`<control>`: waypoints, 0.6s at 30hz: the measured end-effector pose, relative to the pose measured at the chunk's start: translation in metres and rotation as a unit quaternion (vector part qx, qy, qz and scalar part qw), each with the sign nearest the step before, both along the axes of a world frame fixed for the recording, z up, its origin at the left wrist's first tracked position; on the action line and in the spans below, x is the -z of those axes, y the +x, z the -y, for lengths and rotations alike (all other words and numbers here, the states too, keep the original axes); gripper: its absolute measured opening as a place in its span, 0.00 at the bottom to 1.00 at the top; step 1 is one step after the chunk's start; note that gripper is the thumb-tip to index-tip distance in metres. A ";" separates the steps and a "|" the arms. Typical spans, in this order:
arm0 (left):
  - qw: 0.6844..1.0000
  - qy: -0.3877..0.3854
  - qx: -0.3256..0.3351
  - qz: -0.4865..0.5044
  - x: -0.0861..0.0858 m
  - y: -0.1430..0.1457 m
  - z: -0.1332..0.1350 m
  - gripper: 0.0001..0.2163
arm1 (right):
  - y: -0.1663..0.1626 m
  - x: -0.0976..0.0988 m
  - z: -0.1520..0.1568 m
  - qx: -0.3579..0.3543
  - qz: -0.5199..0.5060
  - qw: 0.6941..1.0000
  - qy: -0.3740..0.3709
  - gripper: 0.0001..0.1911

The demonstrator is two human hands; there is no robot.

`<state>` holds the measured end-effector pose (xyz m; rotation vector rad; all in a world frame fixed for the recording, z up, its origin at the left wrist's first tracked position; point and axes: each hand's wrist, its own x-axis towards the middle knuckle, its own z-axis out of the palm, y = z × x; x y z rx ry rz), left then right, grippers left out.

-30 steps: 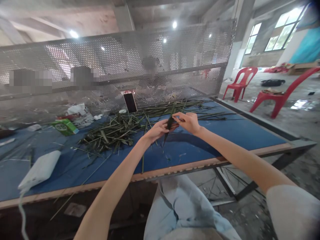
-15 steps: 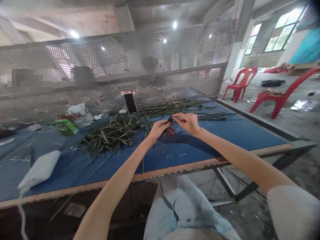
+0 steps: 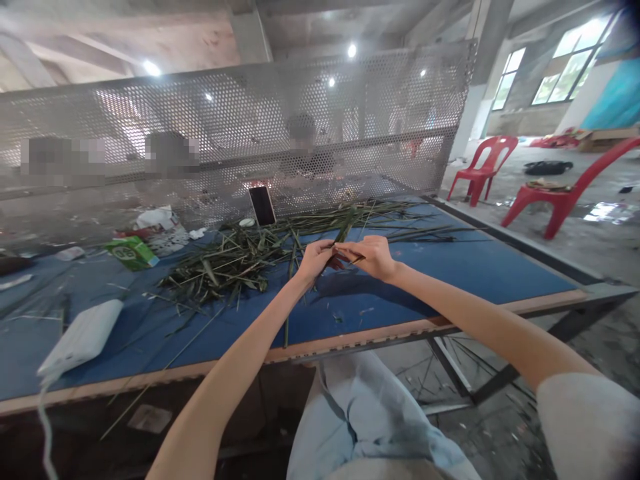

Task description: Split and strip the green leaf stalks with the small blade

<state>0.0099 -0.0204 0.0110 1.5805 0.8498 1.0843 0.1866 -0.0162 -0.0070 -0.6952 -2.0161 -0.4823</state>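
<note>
Lowered toward the left hand (image 3: 316,260), the right hand (image 3: 377,257) pinches a green leaf (image 3: 345,227) both hold, forearms (image 3: 457,303) outstretched.

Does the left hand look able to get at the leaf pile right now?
Probably yes: the leaf pile lies just left of the left hand, with only loose strips between, though it may first need to release the held leaf.

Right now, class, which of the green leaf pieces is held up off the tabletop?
The broad leaf piece, held where the left hand and right hand meet; the tangled pile and long strips lie on the blue tabletop.
</note>
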 end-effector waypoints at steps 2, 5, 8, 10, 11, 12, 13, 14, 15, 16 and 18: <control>1.000 0.001 -0.003 0.001 0.001 0.000 -0.001 0.14 | -0.002 0.000 0.002 -0.002 0.001 1.000 -0.022 0.17; 1.000 -0.003 0.001 0.006 0.001 0.000 -0.001 0.14 | -0.004 -0.001 0.004 0.016 -0.008 0.998 -0.064 0.18; 1.000 -0.017 0.000 0.018 -0.002 0.000 0.000 0.13 | -0.007 -0.001 0.004 0.033 -0.039 0.995 -0.081 0.19; 0.999 -0.033 -0.002 0.041 -0.004 -0.001 0.001 0.12 | -0.007 0.000 0.003 0.040 -0.058 0.994 -0.078 0.20; 0.997 -0.044 -0.002 0.056 -0.005 -0.001 0.002 0.12 | -0.007 0.001 0.001 0.043 -0.060 0.995 -0.074 0.19; 0.996 -0.056 0.000 0.071 -0.006 -0.001 0.002 0.12 | -0.007 0.002 0.000 0.046 -0.055 0.995 -0.069 0.19; 0.994 -0.067 0.002 0.081 -0.007 -0.001 0.002 0.12 | -0.006 0.002 -0.001 0.047 -0.045 0.996 -0.065 0.19; 0.993 -0.075 0.003 0.088 -0.007 -0.001 0.002 0.13 | -0.005 0.003 -0.001 0.046 -0.032 0.997 -0.061 0.19; 0.993 -0.079 0.003 0.091 -0.008 -0.001 0.002 0.14 | -0.004 0.003 -0.002 0.044 -0.016 0.997 -0.059 0.19; 0.993 -0.081 0.002 0.091 -0.008 -0.001 0.002 0.15 | -0.003 0.003 -0.002 0.038 0.003 0.998 -0.057 0.19; 0.993 -0.080 -0.005 0.088 -0.008 0.000 0.002 0.16 | -0.002 0.002 0.000 0.018 0.039 0.998 -0.053 0.19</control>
